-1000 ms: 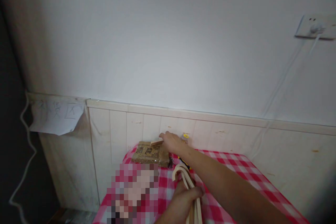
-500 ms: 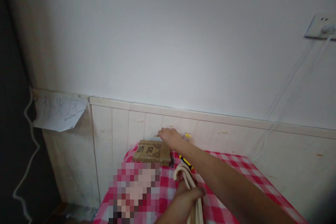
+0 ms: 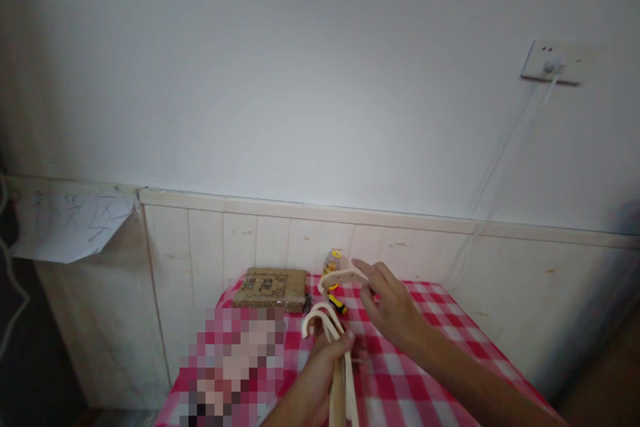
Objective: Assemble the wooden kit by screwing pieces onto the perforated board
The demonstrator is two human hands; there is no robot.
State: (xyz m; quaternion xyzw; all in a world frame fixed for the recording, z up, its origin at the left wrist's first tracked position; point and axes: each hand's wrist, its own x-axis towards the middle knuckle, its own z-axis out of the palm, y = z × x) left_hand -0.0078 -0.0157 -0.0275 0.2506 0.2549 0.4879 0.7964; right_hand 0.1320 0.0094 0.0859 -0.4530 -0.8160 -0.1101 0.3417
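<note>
from where i stand, the left hand (image 3: 325, 360) and right hand (image 3: 393, 303) are bare, with slim fingers (image 3: 381, 275) and bare forearms (image 3: 450, 363) tapering toward the wrists (image 3: 419, 337).

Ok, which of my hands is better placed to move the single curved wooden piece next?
Probably your right hand: it appears to grip one end of the single curved piece. Your left hand is closed around the other wooden pieces, so it looks less free.

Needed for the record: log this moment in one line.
left hand: grips strips | right hand: holds hooked piece | on cloth: packet, yellow-black tool
</note>
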